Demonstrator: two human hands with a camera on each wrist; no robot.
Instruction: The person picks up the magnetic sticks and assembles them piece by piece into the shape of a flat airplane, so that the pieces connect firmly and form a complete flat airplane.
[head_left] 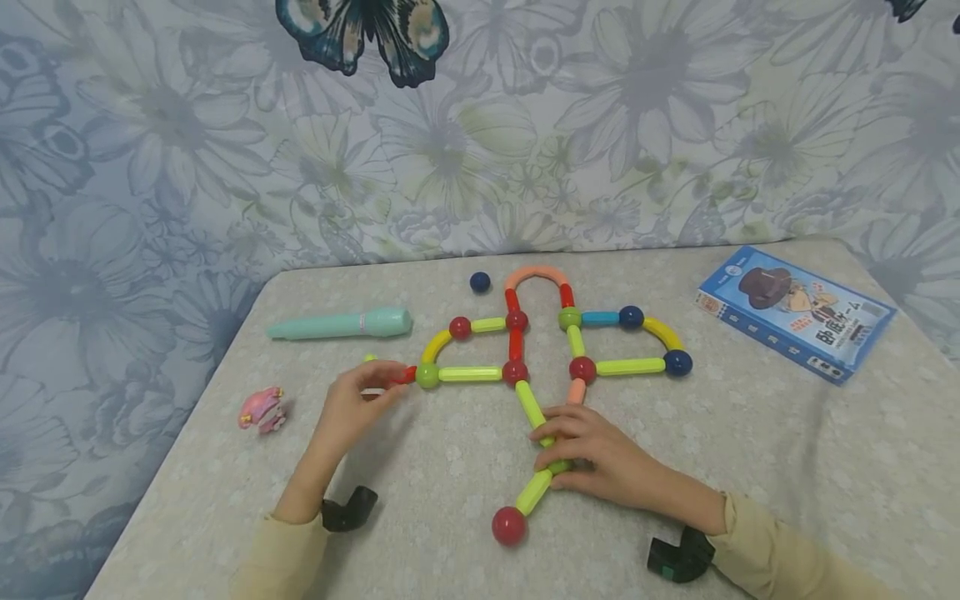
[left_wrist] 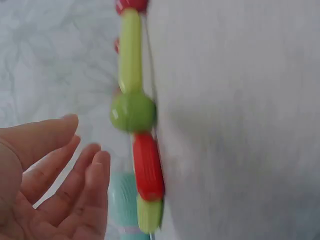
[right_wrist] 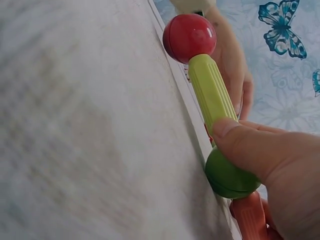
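Observation:
A figure of magnetic rods and balls lies flat on the cloth. My left hand (head_left: 358, 406) is at its left side, fingertips by a short red rod (left_wrist: 148, 167) that joins a green ball (left_wrist: 133, 112). In the left wrist view thumb and fingers are parted, with nothing between them. A yellow-green rod (left_wrist: 131, 50) runs from that ball to a red ball (head_left: 515, 372). Low in the figure, my right hand (head_left: 600, 454) pinches another yellow-green rod (right_wrist: 212, 90) beside a green ball (right_wrist: 231, 172). A large red ball (right_wrist: 190, 37) caps this rod; an orange rod (right_wrist: 250, 217) meets the green ball.
A loose dark blue ball (head_left: 480, 283) lies behind the figure. At the left are a mint-green tapered case (head_left: 341, 323) and a small pink figurine (head_left: 262, 410). A blue box (head_left: 798, 312) lies at the right. Patterned fabric (head_left: 480, 150) hangs behind the table.

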